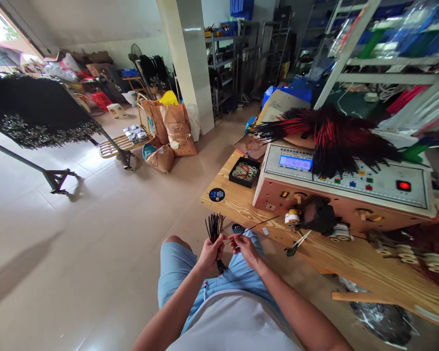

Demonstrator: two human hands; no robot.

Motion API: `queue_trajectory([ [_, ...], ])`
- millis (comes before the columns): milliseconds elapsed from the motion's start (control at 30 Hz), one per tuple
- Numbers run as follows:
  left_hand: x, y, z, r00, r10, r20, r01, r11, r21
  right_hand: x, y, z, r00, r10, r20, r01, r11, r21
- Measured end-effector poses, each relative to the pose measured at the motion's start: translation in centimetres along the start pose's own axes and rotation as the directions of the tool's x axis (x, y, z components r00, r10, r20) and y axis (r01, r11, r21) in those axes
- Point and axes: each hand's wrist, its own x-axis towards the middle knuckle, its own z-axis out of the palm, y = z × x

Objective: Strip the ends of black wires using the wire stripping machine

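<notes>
Head view: left fingers [215, 247] clenching black wires [214, 227]

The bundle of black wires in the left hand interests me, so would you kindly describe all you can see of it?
The bundle of black wires is a sheaf of thin, plastic-looking lengths, fanned at the top and gathered lower down. It stands nearly upright in the person's left hand, its lower end showing below the fist, over their blue shorts.

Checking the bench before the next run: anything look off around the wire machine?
Yes. A heap of long black-and-red wires lies across the beige wire-cutting machine's control panel, covering part of its buttons, an odd spot for loose wire. A dark clump also hangs at the machine's front; I can't tell what it is.
</notes>
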Motion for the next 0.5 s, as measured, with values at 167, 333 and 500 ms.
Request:
queue_trajectory([
  [167,0.0,-0.1,0.7,0.995,0.045,-0.093,-0.036,0.994,0.101,-3.8,2.6,1.4,0.956,0.036,0.291,0.076,0.928,-0.365],
  [333,-0.5,0.1,1.2,0.995,0.061,-0.075,-0.041,0.97,0.24,-5.7,3.4,1.6,0.903,0.094,0.42,0.208,0.759,-0.617],
  [500,-0.6,0.1,1.0,0.996,0.069,-0.051,-0.061,0.988,0.145,-6.9,3.2,1.4,0.851,0.17,0.497,0.221,0.743,-0.632],
])
